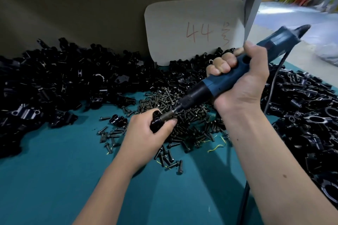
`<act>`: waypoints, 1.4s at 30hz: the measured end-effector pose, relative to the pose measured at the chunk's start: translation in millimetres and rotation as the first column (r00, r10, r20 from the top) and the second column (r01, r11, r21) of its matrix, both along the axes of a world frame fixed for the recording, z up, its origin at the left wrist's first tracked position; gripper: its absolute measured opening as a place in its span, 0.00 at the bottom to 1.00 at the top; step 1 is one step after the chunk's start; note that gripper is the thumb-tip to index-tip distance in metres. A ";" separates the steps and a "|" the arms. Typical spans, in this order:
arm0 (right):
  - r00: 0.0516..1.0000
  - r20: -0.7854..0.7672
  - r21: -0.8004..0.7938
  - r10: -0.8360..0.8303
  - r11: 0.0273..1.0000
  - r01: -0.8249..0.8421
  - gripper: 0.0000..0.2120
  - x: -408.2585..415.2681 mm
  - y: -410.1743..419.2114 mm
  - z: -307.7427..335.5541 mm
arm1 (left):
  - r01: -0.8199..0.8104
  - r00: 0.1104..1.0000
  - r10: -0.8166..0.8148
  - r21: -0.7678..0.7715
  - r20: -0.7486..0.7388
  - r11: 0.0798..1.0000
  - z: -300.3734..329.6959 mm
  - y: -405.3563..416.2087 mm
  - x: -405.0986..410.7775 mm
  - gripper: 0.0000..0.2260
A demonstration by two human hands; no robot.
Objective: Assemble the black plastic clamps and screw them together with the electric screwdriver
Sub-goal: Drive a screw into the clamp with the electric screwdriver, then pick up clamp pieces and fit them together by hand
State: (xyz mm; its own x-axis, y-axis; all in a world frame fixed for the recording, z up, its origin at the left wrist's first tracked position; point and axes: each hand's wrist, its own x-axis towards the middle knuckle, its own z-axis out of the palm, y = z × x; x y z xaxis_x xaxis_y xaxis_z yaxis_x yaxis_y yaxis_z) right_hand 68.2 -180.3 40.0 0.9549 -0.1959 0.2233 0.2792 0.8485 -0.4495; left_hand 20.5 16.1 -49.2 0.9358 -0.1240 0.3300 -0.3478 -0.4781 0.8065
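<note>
Screw-driving step is underway on 1 clamp [157,121]. Left hand [146,133] is gripping it, fingers curled round the black body, thumb lying along the side next to the bit. It's being held just above the teal table [54,179], at the near edge of the screw pile [182,115].

Right hand [237,86] is wrapping fully round the blue driver [228,78], fist closed on the grip. Tool is slanting down to the left, bit tip [167,116] meeting the clamp. The screw itself is hidden under the tip, so can't tell how far it's seated.

Cord [272,86] is trailing off the rear of the tool and down past the right forearm.

Loose clamp parts are heaped left [54,78] and right [311,115]. A card marked 44 [193,31] is leaning on the back wall.

Next, as I'm judging it: keeping the bit in line with the screw, holding the clamp against twist, running until snug, then lifting off. Main risk is the bit slipping toward the left thumb.
</note>
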 end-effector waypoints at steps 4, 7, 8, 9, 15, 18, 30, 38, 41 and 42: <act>0.989 -0.139 0.060 -0.044 0.997 0.053 0.16 1.3 5.2 -0.3 | -0.058 0.996 0.055 0.039 0.073 0.998 -1.8 2.0 1.1 0.17; 0.950 -0.302 0.203 -0.076 0.969 0.142 0.17 3.8 -0.6 0.1 | -0.255 0.949 0.211 0.178 0.233 0.950 -1.3 14.1 3.5 0.19; 0.929 -0.357 0.243 -0.096 0.951 0.191 0.16 5.0 -5.7 0.1 | -0.313 0.927 0.273 0.133 0.256 0.940 0.6 19.5 5.5 0.20; 0.902 -0.413 0.255 -0.124 0.935 0.245 0.17 5.7 -10.9 -0.2 | -0.320 0.926 0.318 -0.027 0.202 0.947 2.2 22.6 6.9 0.21; 0.797 -0.565 -0.166 -0.212 0.976 0.142 0.15 7.9 -3.0 -18.0 | -0.237 0.921 -0.202 -0.890 -0.333 0.390 10.0 11.7 10.2 0.22; 0.824 -0.546 -0.296 -0.150 0.955 -0.022 0.16 12.5 12.7 -23.7 | -0.243 0.908 -0.265 -0.922 -0.326 0.302 12.3 11.0 11.2 0.22; 0.910 -0.246 -0.910 -0.335 0.404 -0.097 0.18 9.7 44.9 -50.9 | -0.270 0.924 -0.142 -0.867 -0.356 0.418 17.2 4.3 9.5 0.22; 0.833 0.111 -0.966 -0.542 -0.256 -0.039 0.27 8.9 38.8 -57.8 | -0.229 0.965 0.045 -0.749 -0.257 0.621 11.5 1.5 7.7 0.17; 0.824 0.182 -0.937 -0.537 -0.350 -0.021 0.27 7.8 33.8 -51.7 | -0.172 0.983 0.090 -0.624 -0.161 0.762 13.2 2.1 5.8 0.13; 0.828 0.208 -0.930 -0.521 -0.367 0.003 0.26 7.4 33.5 -47.9 | -0.148 0.989 0.104 -0.570 -0.110 0.808 14.3 1.6 5.4 0.12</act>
